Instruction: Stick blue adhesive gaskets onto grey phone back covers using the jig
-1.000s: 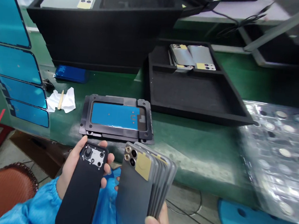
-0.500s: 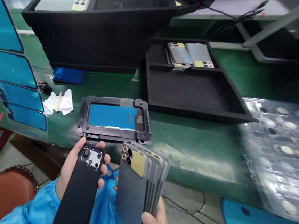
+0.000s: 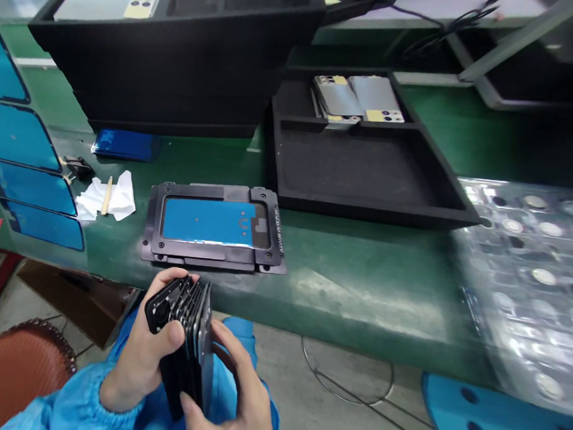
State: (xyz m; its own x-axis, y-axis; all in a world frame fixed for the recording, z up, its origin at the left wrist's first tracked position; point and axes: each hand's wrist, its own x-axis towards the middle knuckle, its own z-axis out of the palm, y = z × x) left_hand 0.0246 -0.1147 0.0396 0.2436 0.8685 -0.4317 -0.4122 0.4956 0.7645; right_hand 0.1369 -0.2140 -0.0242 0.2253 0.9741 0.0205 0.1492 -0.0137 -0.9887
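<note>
Nearest, just below the black frame [image 3: 193, 251], the left hand [image 3: 147, 343] pinches a fanned stack of dark phone covers [image 3: 190, 367] near its upper end, thumb against fingers. The right hand [image 3: 241, 385] curls around the stack's other side, thumb low and fingers along the outer face; this two-sided grip probably keeps the loose covers together. The table's [image 3: 362, 262] near edge passes between stack and frame, so the hands have air beneath them. The frame borders a blue-filmed panel [image 3: 200, 219], likely to keep it aligned. Right of the frame, bare green tabletop stretches toward clear plastic trays [image 3: 533, 317]; beyond it, right, a black tray's [image 3: 357, 209] raised walls limit sideways reach.
</note>
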